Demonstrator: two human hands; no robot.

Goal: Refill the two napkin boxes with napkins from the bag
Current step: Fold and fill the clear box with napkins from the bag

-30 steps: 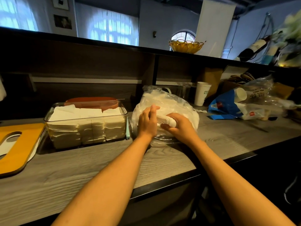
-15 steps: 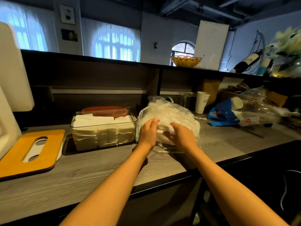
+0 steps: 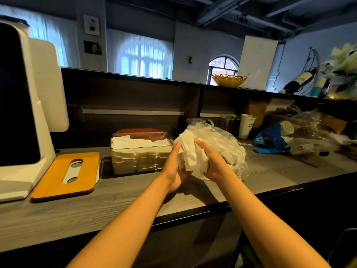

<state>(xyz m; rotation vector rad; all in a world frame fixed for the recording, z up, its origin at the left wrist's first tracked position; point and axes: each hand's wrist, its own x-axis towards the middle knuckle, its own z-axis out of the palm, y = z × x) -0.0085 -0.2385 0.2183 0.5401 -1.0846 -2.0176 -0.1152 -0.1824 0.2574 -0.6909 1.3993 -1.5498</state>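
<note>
A bunch of white napkins point(image 3: 191, 157) is held above the counter between my left hand point(image 3: 173, 167) and my right hand point(image 3: 210, 163), palms facing each other on either side of it. Right behind them lies the clear plastic bag point(image 3: 228, 140) with more napkins inside. To the left stands a clear napkin box point(image 3: 139, 157), filled with stacked white napkins to its rim. Its orange lid point(image 3: 65, 174) with a slotted opening lies flat further left. A second orange-topped box point(image 3: 141, 133) sits behind the clear one, mostly hidden.
A white machine point(image 3: 25, 113) stands at the far left. A paper cup point(image 3: 246, 125) and a blue bag with clutter point(image 3: 274, 138) lie at the right. The grey wooden counter point(image 3: 116, 198) ends at a dark front edge near me.
Both hands have lifted a bunch of napkins out of the bag and drawn it toward me, above the counter. The camera has tilted up and shifted left.
</note>
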